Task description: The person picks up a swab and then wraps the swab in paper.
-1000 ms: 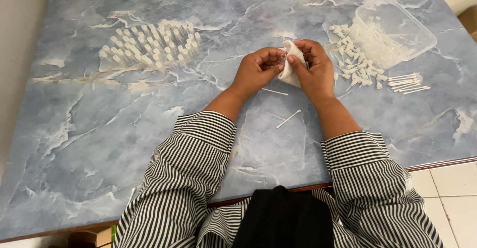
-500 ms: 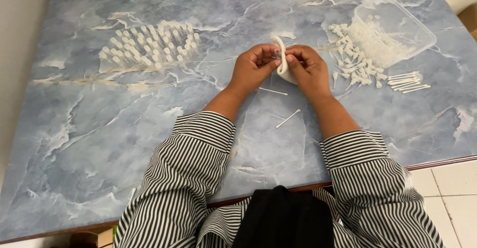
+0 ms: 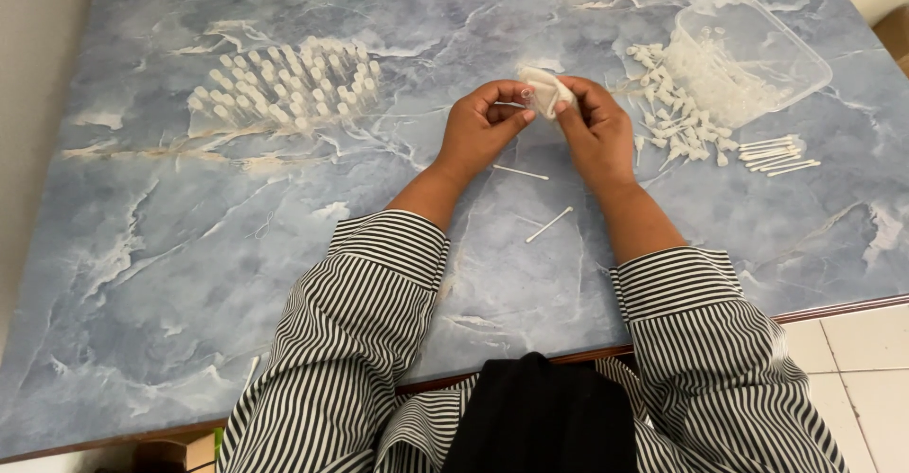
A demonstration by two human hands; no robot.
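White wad of soft material sits between both hands, lifted just off the counter near its middle, so the fingers can work it from two sides. Left hand pinches its edge with thumb and forefinger pressed together; right hand closes its grip on the other side, fingertips curled over the top. Two thin white sticks lie loose at 6 o'clock from the hands, within easy reach. At 2 o'clock a clear plastic tub lies tipped, small white pieces spilling out beside more sticks. At 10 o'clock, rows of white pieces stand upright, apparently sorted apart from the loose pile.
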